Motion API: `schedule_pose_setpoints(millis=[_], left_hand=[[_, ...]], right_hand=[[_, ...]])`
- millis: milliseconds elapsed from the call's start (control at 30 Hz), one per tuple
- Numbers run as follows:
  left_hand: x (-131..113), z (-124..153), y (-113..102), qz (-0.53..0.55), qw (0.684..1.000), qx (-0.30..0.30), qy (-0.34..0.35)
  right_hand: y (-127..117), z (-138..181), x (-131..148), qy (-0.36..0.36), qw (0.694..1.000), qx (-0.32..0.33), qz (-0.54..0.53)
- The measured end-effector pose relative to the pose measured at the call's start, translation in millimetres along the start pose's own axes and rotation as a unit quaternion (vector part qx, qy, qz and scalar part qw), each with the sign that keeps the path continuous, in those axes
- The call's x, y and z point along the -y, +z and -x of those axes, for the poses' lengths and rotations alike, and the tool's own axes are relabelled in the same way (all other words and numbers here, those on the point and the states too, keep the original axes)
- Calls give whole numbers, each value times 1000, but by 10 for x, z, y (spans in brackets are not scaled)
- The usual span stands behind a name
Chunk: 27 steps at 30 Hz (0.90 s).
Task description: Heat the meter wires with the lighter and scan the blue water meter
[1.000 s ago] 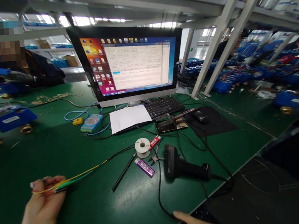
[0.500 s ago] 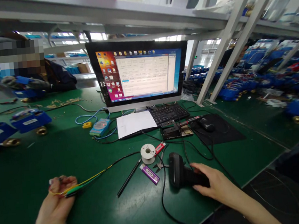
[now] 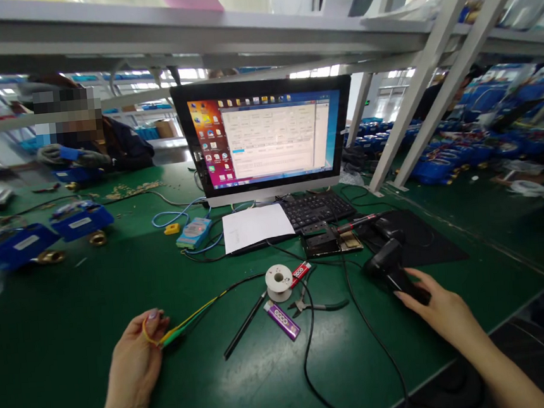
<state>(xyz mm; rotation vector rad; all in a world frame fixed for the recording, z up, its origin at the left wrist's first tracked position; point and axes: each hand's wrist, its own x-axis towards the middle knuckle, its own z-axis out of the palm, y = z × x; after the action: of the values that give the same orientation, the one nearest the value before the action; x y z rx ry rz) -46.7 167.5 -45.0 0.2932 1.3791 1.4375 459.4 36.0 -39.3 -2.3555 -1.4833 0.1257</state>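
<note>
On the left of the green bench, my left hand (image 3: 137, 352) is closed round the ends of thin yellow and green test leads (image 3: 181, 329). One end has a green sleeve like a crocodile clip's. A black cable runs from the leads toward a white wire spool (image 3: 278, 279). My right hand (image 3: 440, 307) grips the handle of a black barcode scanner (image 3: 389, 263), its head over the edge of the mouse pad (image 3: 427, 235). Between my hands lie a black pen (image 3: 245, 327), a purple lighter (image 3: 283, 321), a red lighter (image 3: 300, 274) and cutting pliers (image 3: 319, 306).
A monitor (image 3: 266, 134) stands behind a keyboard (image 3: 320, 209) and a white paper sheet (image 3: 257, 226). Blue-housed brass units (image 3: 80, 222) sit at the left. A soldering iron (image 3: 357, 223) rests near the mouse pad. Another person (image 3: 124, 144) works across the bench.
My right hand has carried the scanner to the right and farther back, uncovering the pliers. My left hand still holds the leads, its fingers turned. The whole view has shifted slightly.
</note>
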Motion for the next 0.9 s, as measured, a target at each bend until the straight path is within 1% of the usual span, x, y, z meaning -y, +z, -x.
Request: schedule_pose_setpoints(millis=[33, 100, 133, 167, 200, 233, 267, 300, 333, 367, 400, 433, 500, 600, 667, 733, 767, 800, 867, 900], left_hand=[[3, 3, 2, 2, 1000, -3, 4], [14, 5, 5, 3, 1000, -6, 18], [20, 8, 8, 3, 1000, -5, 26], [25, 12, 13, 0, 1000, -2, 31], [27, 18, 18, -3, 999, -1, 35], [27, 26, 24, -6, 999, -2, 37], [25, 33, 28, -10, 999, -6, 36], [23, 39, 30, -14, 999, -10, 36], [20, 43, 28, -17, 999, -14, 38], [19, 43, 24, -20, 999, -15, 40], [19, 41, 17, -23, 999, -15, 41], [21, 36, 7, -27, 999, -13, 42], [26, 23, -13, -34, 999, -9, 39], [34, 11, -31, -45, 998, -8, 45], [39, 9, -33, -66, 995, -1, 68], [43, 15, -31, -138, 984, 7, 110], [45, 22, -28, -195, 971, 14, 134], [49, 32, -24, -261, 952, 24, 156], [60, 58, -13, -390, 901, 55, 181], [69, 71, -6, -439, 876, 73, 188]], right_hand=[[5, -23, 24, -12, 999, -18, 24], [-4, -17, 178, -69, 991, -93, 66], [-15, 8, 306, -106, 984, -128, 63], [-27, 44, 460, -138, 979, -145, 40], [-34, 86, 632, -160, 978, -131, -13], [-30, 128, 813, -174, 979, -71, -81], [-11, 164, 994, -175, 973, 13, -148], [25, 189, 1166, -161, 961, 105, -200], [79, 199, 1320, -139, 944, 182, -237], [148, 195, 1452, -113, 928, 238, -264], [226, 177, 1558, -90, 914, 280, -278], [306, 148, 1637, -73, 905, 305, -286], [445, 73, 1718, -49, 897, 328, -292], [533, -45, 1673, -13, 901, 310, -304], [503, -114, 1547, 4, 913, 273, -304], [425, -171, 1360, 14, 933, 224, -281], [379, -191, 1247, 21, 945, 197, -261], [332, -203, 1126, 30, 957, 170, -235], [252, -200, 866, 41, 976, 133, -167], [224, -182, 731, 39, 984, 125, -125]])
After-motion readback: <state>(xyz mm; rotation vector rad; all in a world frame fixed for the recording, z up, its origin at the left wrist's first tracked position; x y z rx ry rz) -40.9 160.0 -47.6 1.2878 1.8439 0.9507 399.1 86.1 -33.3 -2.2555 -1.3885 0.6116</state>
